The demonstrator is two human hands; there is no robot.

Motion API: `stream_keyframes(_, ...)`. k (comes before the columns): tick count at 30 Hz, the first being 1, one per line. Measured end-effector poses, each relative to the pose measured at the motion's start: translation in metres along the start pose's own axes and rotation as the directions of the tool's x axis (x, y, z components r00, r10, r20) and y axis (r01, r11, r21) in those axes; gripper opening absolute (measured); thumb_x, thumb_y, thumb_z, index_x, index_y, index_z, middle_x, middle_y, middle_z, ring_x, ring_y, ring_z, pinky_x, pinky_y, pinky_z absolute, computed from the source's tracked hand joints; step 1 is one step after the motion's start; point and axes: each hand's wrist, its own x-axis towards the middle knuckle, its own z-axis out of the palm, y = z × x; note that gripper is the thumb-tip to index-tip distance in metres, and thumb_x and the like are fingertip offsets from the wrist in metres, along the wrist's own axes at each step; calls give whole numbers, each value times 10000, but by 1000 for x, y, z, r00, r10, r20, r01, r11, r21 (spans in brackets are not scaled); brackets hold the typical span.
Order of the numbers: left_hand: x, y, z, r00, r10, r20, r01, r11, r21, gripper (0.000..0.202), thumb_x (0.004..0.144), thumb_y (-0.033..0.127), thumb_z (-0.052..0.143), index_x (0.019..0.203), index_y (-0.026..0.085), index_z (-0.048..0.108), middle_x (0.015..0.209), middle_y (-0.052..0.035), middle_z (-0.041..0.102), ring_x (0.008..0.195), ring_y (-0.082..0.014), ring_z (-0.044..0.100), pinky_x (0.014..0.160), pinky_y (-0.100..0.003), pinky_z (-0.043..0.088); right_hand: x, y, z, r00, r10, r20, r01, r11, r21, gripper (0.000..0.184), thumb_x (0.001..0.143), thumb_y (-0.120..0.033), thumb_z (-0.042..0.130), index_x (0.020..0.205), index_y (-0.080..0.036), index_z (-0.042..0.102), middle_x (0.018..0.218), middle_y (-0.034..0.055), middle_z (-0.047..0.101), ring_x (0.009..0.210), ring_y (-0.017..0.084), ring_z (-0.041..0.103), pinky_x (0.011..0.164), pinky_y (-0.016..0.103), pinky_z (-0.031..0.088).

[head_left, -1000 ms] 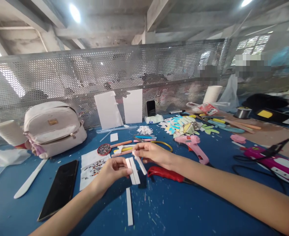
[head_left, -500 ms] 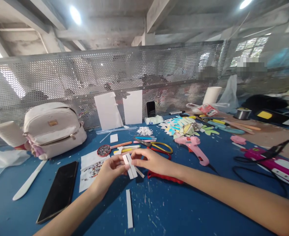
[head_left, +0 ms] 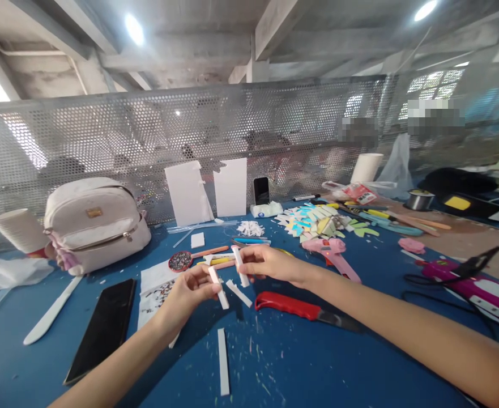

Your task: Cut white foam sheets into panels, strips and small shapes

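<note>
My left hand (head_left: 193, 287) pinches a white foam strip (head_left: 219, 288) between thumb and fingers, above the blue table. A second white foam strip (head_left: 240, 266) is gripped in my right hand (head_left: 263, 263), a short gap to the right of the first. Below and between them lies a loose white strip (head_left: 239, 293) with a ragged end. Another long white strip (head_left: 224, 361) rests nearer the front edge. A red-handled saw or knife (head_left: 289, 304) lies under my right forearm, which partly covers its dark blade.
Left of my arms lie a black phone (head_left: 100, 331) and a white plastic knife (head_left: 54, 310), with a pale backpack (head_left: 96, 224) behind. A pink glue gun (head_left: 333, 255), a heap of foam scraps (head_left: 312, 220) and a magenta tool (head_left: 474, 286) with its cable are on the right.
The two white strips, side by side before, are now apart, one in each hand. My right hand has moved slightly up and right, uncovering more of the loose strip and the red handle.
</note>
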Motion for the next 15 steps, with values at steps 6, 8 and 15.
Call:
stream_keyframes(6, -1, -4, 1, 1000, 10, -19, -9, 1000, 18, 324, 707, 359, 880, 833, 162, 656, 843, -7, 664, 749, -124, 614, 729, -240, 526, -4, 2, 11, 977, -73, -199, 19, 965, -263, 158, 816, -244, 752, 919, -208, 638, 892, 38, 620, 860, 219, 555, 729, 302, 390)
stream_keyframes(8, -2, -4, 4, 1000, 21, -14, -20, 999, 26, 329, 694, 352, 889, 824, 163, 653, 861, -14, 663, 770, -139, 618, 726, -250, 532, -6, -5, 20, 973, -114, -201, 54, 957, -285, 114, 877, -273, 711, 918, -209, 627, 945, 41, 619, 896, 218, 550, 757, 302, 387)
stream_keyframes(15, -2, -13, 10, 1000, 6, -2, -6, 1000, 12, 415, 664, 432, 902, 779, 149, 620, 736, -13, 640, 654, -109, 588, 646, -218, 489, -12, -22, 43, 986, -166, -28, 159, 972, -172, 300, 1017, -390, 540, 796, -189, 564, 719, -32, 552, 639, 120, 501, 609, 232, 367)
